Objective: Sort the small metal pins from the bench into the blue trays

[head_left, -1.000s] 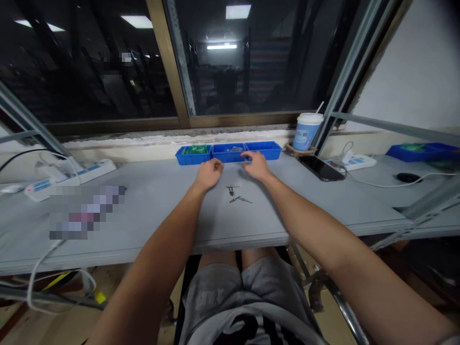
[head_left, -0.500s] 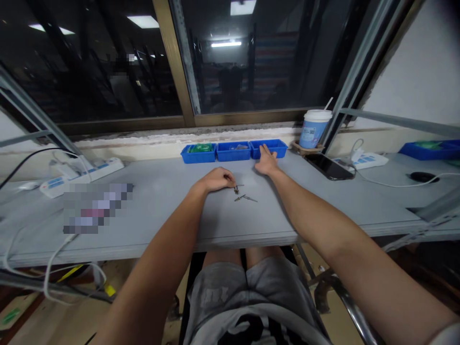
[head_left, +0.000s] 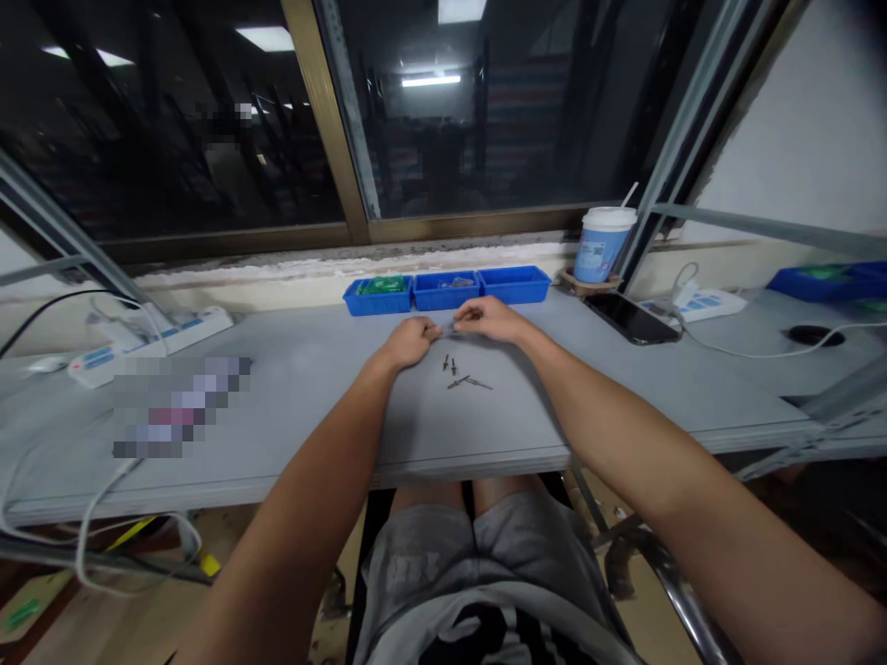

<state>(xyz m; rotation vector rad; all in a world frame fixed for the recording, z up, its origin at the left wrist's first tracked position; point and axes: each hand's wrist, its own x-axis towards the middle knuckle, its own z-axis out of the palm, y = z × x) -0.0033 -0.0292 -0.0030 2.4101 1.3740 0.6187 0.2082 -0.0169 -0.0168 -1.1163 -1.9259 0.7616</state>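
My left hand (head_left: 414, 341) rests low over the grey table, fingers curled and pressed together. To its right, my right hand (head_left: 491, 320) is closed in a pinch in front of the blue bins. A small greyish sliver shows between the fingertips of both hands, too small to name. Nearer to me lie several thin metal fasteners, like rivets or bolts: two short fasteners (head_left: 450, 365) side by side, and a longer crossed pair (head_left: 472, 380) just below them.
Along the back stand a left blue bin (head_left: 378, 303) with green packets, a middle bin (head_left: 447, 296) with small clear packets, and a right bin (head_left: 514, 288). A lidded cup (head_left: 604, 242), a phone (head_left: 632, 319) and a power strip (head_left: 152, 344) are farther out.
My right hand has left the right blue bin and come down leftward beside my left hand. My left hand has moved slightly up, away from the fasteners, uncovering two short ones.
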